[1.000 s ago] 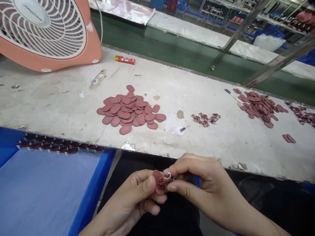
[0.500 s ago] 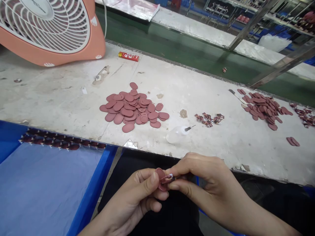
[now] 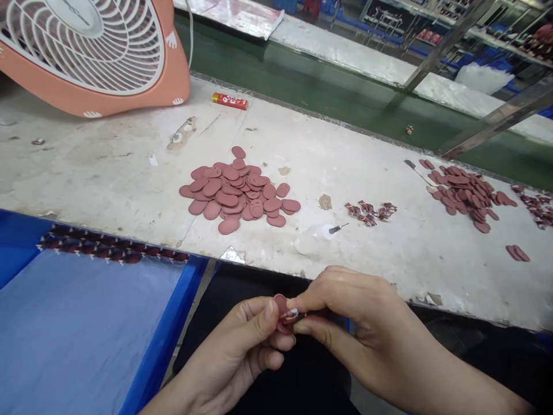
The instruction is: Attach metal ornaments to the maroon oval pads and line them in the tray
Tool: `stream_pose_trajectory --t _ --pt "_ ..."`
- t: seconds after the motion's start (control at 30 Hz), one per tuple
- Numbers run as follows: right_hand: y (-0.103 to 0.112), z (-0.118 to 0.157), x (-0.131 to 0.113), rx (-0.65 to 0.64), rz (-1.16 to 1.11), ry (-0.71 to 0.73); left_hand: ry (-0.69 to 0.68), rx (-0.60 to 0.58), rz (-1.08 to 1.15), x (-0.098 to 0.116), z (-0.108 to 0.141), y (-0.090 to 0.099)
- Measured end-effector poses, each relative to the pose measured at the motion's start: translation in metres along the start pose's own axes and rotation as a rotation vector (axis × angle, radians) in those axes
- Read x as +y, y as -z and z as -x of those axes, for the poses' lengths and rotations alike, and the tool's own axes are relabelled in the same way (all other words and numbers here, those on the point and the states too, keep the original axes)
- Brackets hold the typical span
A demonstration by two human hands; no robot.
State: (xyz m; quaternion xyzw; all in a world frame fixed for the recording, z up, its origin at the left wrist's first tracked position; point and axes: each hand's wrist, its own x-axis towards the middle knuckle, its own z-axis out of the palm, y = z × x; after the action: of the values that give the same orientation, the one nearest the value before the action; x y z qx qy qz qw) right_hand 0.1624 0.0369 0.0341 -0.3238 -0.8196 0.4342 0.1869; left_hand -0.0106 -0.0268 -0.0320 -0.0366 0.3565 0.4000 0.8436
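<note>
While left hand (image 3: 239, 340) pinches small bundle of pink ovals (image 3: 281, 314) between thumb and curled fingers at 6 o'clock, right hand (image 3: 358, 311) grips same bundle from other side, thumb and forefinger nearly closed. On bench (image 3: 129, 190): big heap (image 3: 228, 196) of loose ovals at 12 o'clock, smaller heap (image 3: 464, 196) at 2 o'clock, printed bits (image 3: 367, 212) between. Dark row of pieces (image 3: 108, 251) at 10 o'clock. Many ovals lie unjoined.

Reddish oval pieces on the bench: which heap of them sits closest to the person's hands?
The big heap just ahead of the left hand and right hand; the other heap and the lone pair lie much farther right.
</note>
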Motion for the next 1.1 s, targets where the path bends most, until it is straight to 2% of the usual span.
stream_pose_trajectory --t 0.33,0.6,1.1 --pt "-0.003 -0.003 -0.004 0.011 0.042 0.028 0.003 0.086 0.058 -0.002 0.003 -0.004" --pt "-0.004 -0.005 -0.003 0.005 0.042 0.028 0.004 0.047 0.047 -0.004 0.001 0.003" --pt "-0.001 -0.005 -0.006 -0.013 0.029 0.026 -0.009 -0.004 0.003 -0.004 0.0 0.006"
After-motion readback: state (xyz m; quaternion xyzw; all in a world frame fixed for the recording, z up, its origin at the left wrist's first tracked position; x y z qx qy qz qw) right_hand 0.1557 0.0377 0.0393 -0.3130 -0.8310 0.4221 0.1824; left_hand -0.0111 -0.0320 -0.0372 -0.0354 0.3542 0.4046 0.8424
